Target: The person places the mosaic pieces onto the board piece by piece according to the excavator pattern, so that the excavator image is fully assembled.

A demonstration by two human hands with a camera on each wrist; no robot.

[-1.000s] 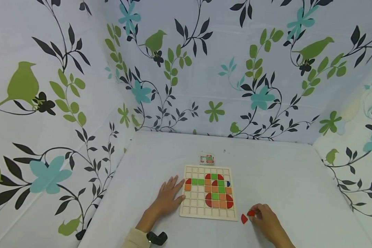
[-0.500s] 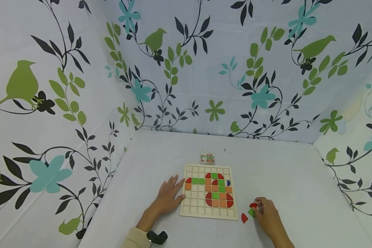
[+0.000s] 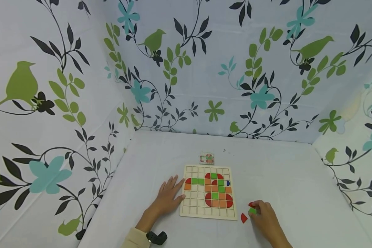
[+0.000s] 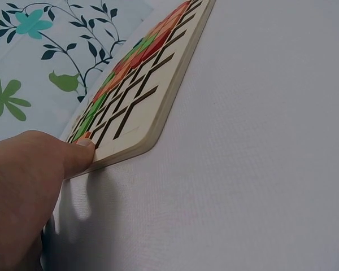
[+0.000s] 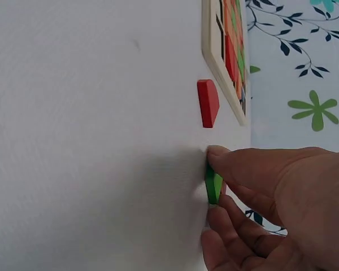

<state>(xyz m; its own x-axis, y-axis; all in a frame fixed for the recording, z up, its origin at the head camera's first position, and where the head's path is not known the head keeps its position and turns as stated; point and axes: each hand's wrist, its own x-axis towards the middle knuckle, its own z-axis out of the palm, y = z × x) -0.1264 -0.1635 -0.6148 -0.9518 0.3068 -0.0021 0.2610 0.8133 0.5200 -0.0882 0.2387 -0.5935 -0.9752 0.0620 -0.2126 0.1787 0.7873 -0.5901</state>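
Observation:
The wooden grid board (image 3: 192,210) lies flat, with red, green and orange pieces and one blue piece in its cells. My left hand (image 3: 168,198) rests flat with fingers spread against the board's left side; in the left wrist view the thumb (image 4: 82,151) lies over the board's edge. Beyond the lower right corner, my right hand (image 3: 265,217) pinches a green block (image 5: 213,183) between thumb and fingertips, low over the cloth. A red quarter-round piece (image 3: 251,204) shows just behind the green one. Another red quarter-round piece (image 3: 244,218) lies between hand and board.
A small pattern card (image 3: 207,158) lies just behind the board. White cloth (image 3: 276,165) covers the table. Patterned curtains (image 3: 186,69) with birds and leaves rise at the back and both sides.
My right hand moved slightly right from the red piece, which it held, and now grips the green block, uncovered beside it. My left hand and the board have stayed put.

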